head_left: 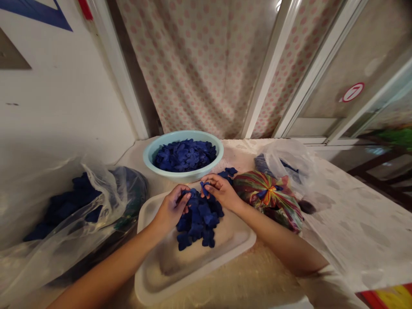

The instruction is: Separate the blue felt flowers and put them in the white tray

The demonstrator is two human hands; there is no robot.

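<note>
Dark blue petal-shaped pieces lie in a loose pile on a white tray. Over the pile's upper left edge, my left hand pinches a blue piece between thumb and fingers. My right hand, a short way to the right, holds another small blue piece at its fingertips. The two hands are apart. Just beyond them stands a light blue basin heaped with more blue pieces.
A clear plastic bag with blue pieces is on the left. To the right sit a tied striped colourful bundle and another clear bag on the pale tabletop. A dotted curtain hangs behind.
</note>
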